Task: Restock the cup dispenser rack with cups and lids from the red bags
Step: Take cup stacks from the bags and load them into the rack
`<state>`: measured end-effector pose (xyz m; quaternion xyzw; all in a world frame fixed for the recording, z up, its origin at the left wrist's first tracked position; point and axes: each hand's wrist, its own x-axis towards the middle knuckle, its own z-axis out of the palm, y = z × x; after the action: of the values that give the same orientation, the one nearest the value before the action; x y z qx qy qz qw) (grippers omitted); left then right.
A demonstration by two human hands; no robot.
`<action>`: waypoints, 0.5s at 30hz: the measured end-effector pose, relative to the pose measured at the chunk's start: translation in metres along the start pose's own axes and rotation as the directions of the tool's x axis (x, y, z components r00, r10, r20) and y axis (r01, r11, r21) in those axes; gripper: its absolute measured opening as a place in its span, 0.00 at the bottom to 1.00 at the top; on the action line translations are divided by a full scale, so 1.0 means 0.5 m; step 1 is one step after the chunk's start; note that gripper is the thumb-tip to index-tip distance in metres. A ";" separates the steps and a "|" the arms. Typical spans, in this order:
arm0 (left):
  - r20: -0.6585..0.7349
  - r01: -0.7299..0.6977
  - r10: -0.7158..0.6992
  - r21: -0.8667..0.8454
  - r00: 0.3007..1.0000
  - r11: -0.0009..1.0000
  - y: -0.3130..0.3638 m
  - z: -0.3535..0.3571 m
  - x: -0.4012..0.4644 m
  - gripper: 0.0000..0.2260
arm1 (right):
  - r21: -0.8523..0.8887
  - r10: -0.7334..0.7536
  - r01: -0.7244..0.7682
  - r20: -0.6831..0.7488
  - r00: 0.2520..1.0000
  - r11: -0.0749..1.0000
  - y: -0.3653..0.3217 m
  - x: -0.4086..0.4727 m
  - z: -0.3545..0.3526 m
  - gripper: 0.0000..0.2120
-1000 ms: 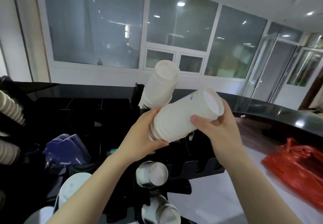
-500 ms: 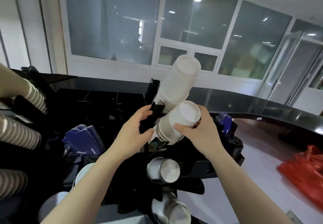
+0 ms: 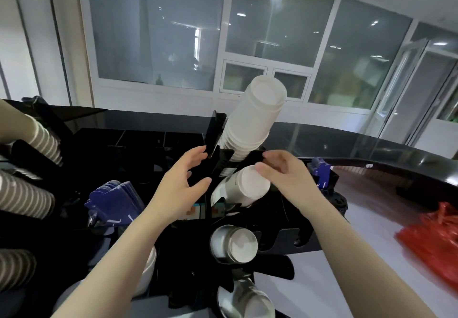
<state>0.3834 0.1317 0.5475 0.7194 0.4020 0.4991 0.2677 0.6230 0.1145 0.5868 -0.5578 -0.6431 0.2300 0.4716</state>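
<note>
behind a dark counter (image 3: 371,144), the white cup stack (image 3: 241,188) sat in the black rack (image 3: 285,238) at 12 o'clock; right hand (image 3: 287,176) pressed its base with loosely bent fingers, left hand (image 3: 183,181) spread empty. an off-axis push could jam it.

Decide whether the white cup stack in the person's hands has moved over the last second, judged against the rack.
Yes. The cup stack has gone down from above the rack into its slot, below the tall stack.

L hand (image 3: 184,181) open, fingers spread; R hand (image 3: 285,176) fingers loosely curled
</note>
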 end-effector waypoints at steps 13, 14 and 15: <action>0.229 -0.095 0.110 -0.074 0.967 0.993 0.031 0.038 0.171 0.43 | 0.039 -0.167 0.166 0.004 0.986 0.985 -0.071 0.126 0.017 0.39; 0.215 -0.117 0.128 -0.063 0.968 0.991 0.032 0.044 0.177 0.41 | 0.049 -0.189 0.187 0.026 0.982 0.981 -0.072 0.134 0.019 0.38; 0.194 -0.127 0.136 -0.060 0.971 0.990 0.032 0.050 0.182 0.40 | 0.055 -0.205 0.203 0.036 0.978 0.978 -0.072 0.140 0.021 0.37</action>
<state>0.4277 0.2006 0.5967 0.7840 0.3130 0.4511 0.2895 0.6008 0.1724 0.6363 -0.4716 -0.7007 0.2083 0.4932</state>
